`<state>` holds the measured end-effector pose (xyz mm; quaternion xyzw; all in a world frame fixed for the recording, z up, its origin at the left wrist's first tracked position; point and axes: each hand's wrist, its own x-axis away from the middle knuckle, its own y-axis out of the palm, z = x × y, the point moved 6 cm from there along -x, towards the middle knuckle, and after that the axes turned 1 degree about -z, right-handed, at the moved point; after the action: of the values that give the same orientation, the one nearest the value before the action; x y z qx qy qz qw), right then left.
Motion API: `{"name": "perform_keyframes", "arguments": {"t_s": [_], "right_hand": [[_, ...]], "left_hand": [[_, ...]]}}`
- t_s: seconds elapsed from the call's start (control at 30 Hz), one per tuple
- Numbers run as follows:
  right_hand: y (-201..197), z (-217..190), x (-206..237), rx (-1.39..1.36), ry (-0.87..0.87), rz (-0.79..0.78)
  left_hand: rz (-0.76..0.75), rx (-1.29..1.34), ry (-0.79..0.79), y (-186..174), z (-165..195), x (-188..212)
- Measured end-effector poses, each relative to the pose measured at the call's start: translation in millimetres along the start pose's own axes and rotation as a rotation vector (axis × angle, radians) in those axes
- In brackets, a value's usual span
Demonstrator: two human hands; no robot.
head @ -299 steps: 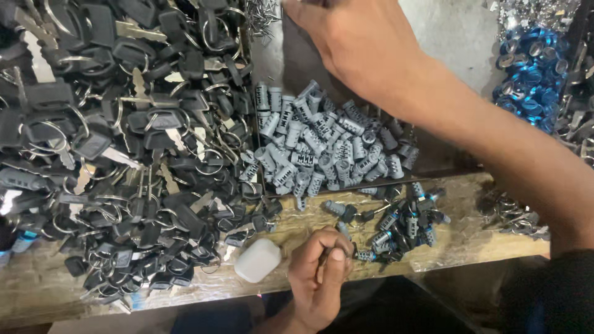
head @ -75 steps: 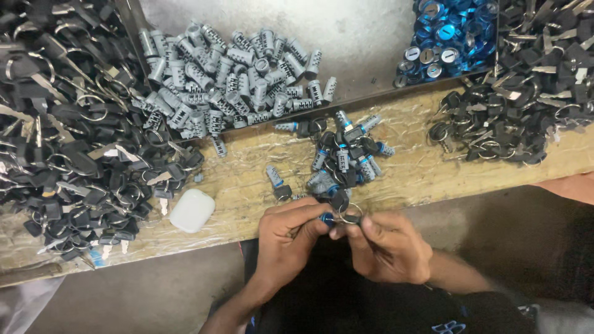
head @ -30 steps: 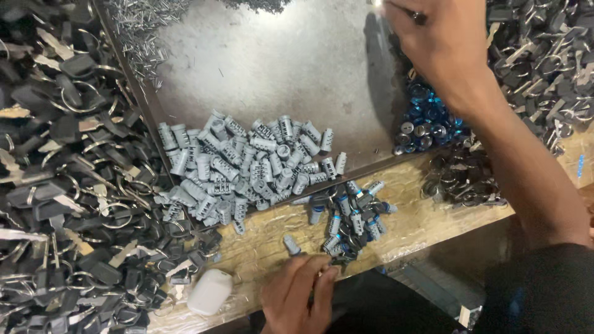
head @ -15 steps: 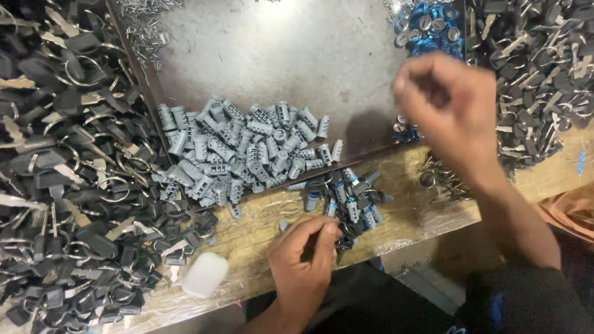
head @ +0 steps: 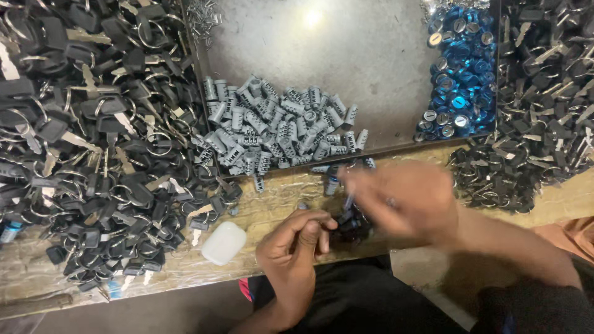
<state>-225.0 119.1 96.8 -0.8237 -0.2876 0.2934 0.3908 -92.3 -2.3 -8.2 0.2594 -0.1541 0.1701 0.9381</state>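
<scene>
My left hand point(head: 296, 244) rests at the front edge of the wooden bench point(head: 272, 198), fingers curled around a small dark part that is mostly hidden. My right hand point(head: 402, 201) is blurred with motion just right of it, over the small heap of assembled cylinders with blue ends point(head: 349, 216); a thin pale piece shows at its fingertips, and what it is I cannot tell. Behind both hands lies a pile of grey lock cylinders point(head: 278, 133) in a metal tray point(head: 346, 68).
A big heap of black-headed keys on rings point(head: 86, 142) covers the left side. A second key heap point(head: 532, 105) fills the right. Blue round caps point(head: 461, 74) sit in the tray's right corner. A white rounded plastic case point(head: 224, 243) lies left of my left hand.
My right hand reached to the blue caps at the back right, then came down towards my left hand at the bench edge. My left hand stayed put.
</scene>
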Motion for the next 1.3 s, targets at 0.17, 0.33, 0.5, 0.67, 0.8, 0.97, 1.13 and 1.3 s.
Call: {"name": "perform_keyframes", "arguments": {"t_s": [0.17,0.33,0.5,0.67,0.8,0.97,1.13,1.3], "right_hand": [[10,96,-87,0.246,-0.044,0.013],[34,123,-119,0.324,-0.125,0.057],[38,106,-112,0.348,-0.107,-0.04],[38,116,-107,0.352,0.016,-0.045],[24,122,-75,-0.125,0.45,-0.13],[17,57,10,-1.03,0.715,-0.037],[31,12,70,-1.05,0.725,-0.056],[26,5,79,-0.956,0.604,0.021]], "left_hand": [[-0.009,-0.214,0.055,-7,4,0],[0.04,-0.356,0.229,-12,16,-1],[-0.006,-0.233,0.199,-12,16,-6],[-0.128,-0.184,0.141,-5,16,-13],[-0.175,-0.041,-0.021,-3,12,-18],[-0.263,-0.011,-0.126,4,14,-22],[-0.324,-0.133,-0.125,11,21,-22],[-0.346,-0.269,0.048,20,35,-17]]}}
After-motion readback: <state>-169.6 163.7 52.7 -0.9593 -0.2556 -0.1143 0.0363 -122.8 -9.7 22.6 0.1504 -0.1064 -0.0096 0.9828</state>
